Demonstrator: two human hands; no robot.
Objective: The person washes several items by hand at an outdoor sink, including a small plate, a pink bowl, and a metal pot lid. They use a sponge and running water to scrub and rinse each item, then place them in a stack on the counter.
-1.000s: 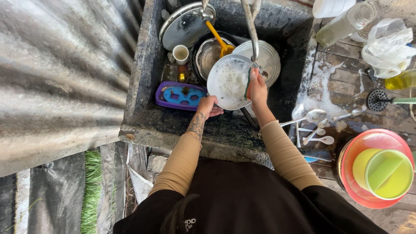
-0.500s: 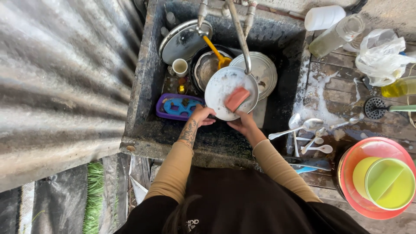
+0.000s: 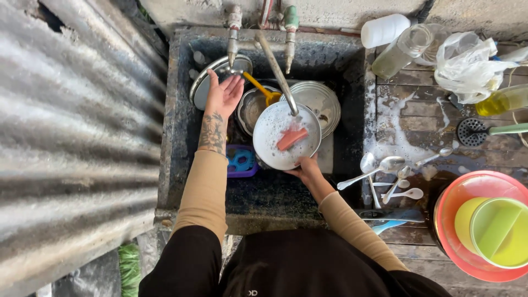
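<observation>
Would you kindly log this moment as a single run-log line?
left hand: open, raised by tap | right hand: grip on white plate rim | orange sponge: on plate | place: sink

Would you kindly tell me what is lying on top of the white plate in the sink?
An orange-pink sponge lies on the soapy white plate, which the right hand holds by its lower rim. The long tap spout ends just above it. Whatever is beneath the plate is covered.

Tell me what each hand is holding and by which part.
The right hand grips the soapy white plate by its near rim; an orange sponge lies on it. The left hand holds nothing, open under the tap.
</observation>
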